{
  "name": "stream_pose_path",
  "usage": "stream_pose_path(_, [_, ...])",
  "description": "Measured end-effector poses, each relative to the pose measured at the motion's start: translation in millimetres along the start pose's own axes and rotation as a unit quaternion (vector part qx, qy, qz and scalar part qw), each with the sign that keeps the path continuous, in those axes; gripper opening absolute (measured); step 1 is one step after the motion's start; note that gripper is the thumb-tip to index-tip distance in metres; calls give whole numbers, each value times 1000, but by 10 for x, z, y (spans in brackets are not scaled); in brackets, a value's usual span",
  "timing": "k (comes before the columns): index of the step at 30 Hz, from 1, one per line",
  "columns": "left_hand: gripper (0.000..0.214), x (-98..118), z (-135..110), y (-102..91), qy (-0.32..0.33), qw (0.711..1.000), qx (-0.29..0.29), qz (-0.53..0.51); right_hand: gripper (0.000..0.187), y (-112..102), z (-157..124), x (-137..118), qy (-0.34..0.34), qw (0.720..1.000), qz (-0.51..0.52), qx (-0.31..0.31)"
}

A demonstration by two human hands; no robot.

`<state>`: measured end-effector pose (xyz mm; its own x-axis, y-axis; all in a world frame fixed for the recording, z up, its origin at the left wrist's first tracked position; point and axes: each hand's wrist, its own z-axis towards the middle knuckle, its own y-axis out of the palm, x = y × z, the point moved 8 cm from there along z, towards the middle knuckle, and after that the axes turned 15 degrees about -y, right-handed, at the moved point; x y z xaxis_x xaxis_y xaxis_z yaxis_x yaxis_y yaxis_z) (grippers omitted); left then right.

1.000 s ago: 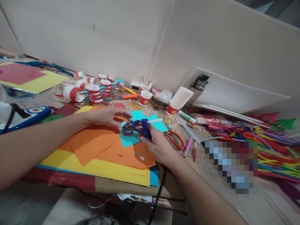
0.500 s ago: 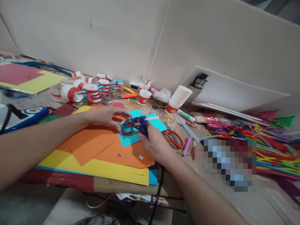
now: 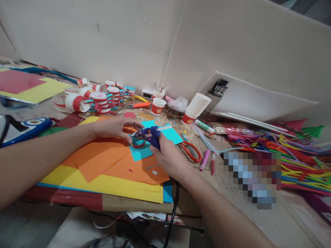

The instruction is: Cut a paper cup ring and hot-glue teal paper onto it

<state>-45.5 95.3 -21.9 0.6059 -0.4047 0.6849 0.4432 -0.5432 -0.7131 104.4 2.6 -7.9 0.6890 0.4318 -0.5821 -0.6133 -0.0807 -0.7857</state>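
My right hand (image 3: 168,151) is wrapped round a blue hot glue gun (image 3: 152,135), with a white glue stick (image 3: 164,127) jutting from its back. The nozzle points left, into the space by my left hand (image 3: 116,129). My left fingers and thumb curve round the side of a red paper ring (image 3: 139,145), partly hidden by the gun and the hand. Under the ring lies a turquoise paper sheet (image 3: 141,155), on top of orange sheets (image 3: 103,155) and a yellow sheet (image 3: 103,184). The gun's black cord (image 3: 174,206) runs down over the table edge.
Cut red-and-white cup pieces (image 3: 100,98) cluster at the back left. A paper cup (image 3: 158,106), a leaning cup stack (image 3: 196,108) and a bottle (image 3: 216,96) stand behind. Red-handled scissors (image 3: 192,151), markers (image 3: 205,160) and colourful pipe cleaners (image 3: 305,172) lie on the right.
The view has shifted very slightly. Both hands, the glue gun and the ring keep nearly the same positions relative to each other.
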Motion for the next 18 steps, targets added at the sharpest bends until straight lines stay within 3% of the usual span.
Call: stream_pose_path(18, [67,-2,0,-9,-8,1000,4,9,34,-21,-27,7,11,1000,2,-9])
